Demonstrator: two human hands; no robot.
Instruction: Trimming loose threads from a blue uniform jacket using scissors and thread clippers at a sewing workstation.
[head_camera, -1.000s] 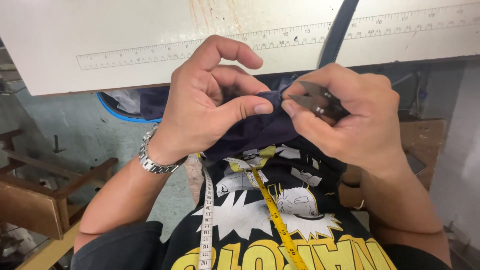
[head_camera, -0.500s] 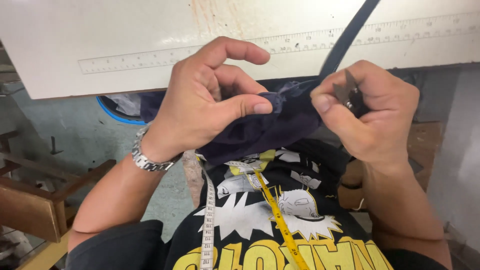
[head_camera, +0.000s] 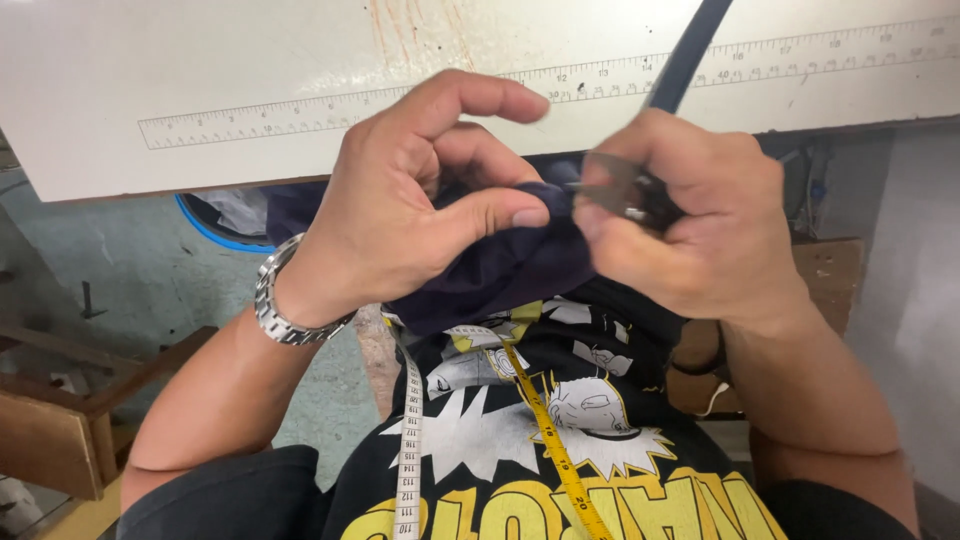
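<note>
My left hand (head_camera: 420, 200) pinches a fold of dark navy fabric (head_camera: 500, 270) between thumb and fingers, just under the table edge. My right hand (head_camera: 690, 220) grips small metal thread snips (head_camera: 610, 192), their tips pointing left at the fabric beside my left thumb. A dark navy strip (head_camera: 690, 50) of the same cloth runs up over the table top. A steel watch (head_camera: 285, 305) sits on my left wrist.
A white sewing table (head_camera: 200, 70) with a printed ruler strip (head_camera: 300, 110) spans the top. A measuring tape (head_camera: 545, 440) hangs over my black printed shirt. Wooden furniture (head_camera: 60, 430) stands at lower left, a blue-rimmed bin (head_camera: 215, 220) lies under the table, a brown box (head_camera: 825, 280) at right.
Both hands have shifted a little and drawn closer together. The snips' blades now point at the fabric fold beside my left thumb.
</note>
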